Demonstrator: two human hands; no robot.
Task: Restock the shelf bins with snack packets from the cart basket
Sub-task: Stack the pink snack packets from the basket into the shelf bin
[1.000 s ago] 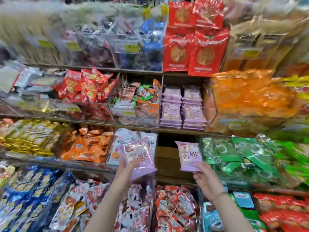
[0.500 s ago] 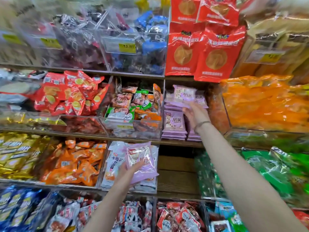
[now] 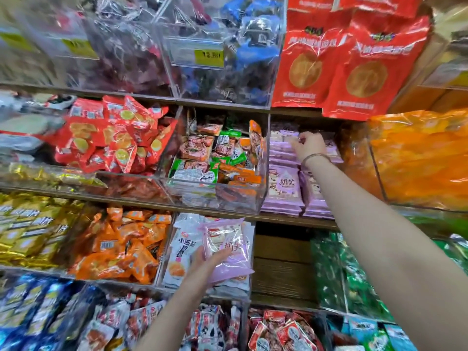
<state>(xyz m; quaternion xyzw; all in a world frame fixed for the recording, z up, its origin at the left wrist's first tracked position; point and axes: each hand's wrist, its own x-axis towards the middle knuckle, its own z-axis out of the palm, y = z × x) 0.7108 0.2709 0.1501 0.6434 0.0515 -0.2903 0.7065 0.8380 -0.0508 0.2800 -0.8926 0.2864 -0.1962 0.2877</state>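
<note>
A: What differs from 0.5 seconds ago?

B: The right hand (image 3: 310,147) has reached deeper into the shelf slot. Back then it held its packet tilted up above the 2 purple stacks (image 3: 283,188). Now that top packet (image 3: 282,135) lies flat on the left stack, towards the back.

A: Has the hand let go of it?

B: No. Thumb and fingers are curled at the packet's right edge and pinch it. A thin band sits on the wrist.

A: And the other hand?

B: The left hand (image 3: 202,262) has hardly moved. It grips a second purple packet (image 3: 228,249), thumb laid across the front and fingers hidden behind. The packet stands upright with its printed face towards the camera, in front of the white packets (image 3: 182,252) 1 shelf lower.

A: Where exactly are the stacks?

B: On the middle shelf, side by side. They sit just right of the clear bin (image 3: 192,196) of mixed packets, left of the orange bags (image 3: 417,158) and under the hanging red bags (image 3: 329,67).
</note>
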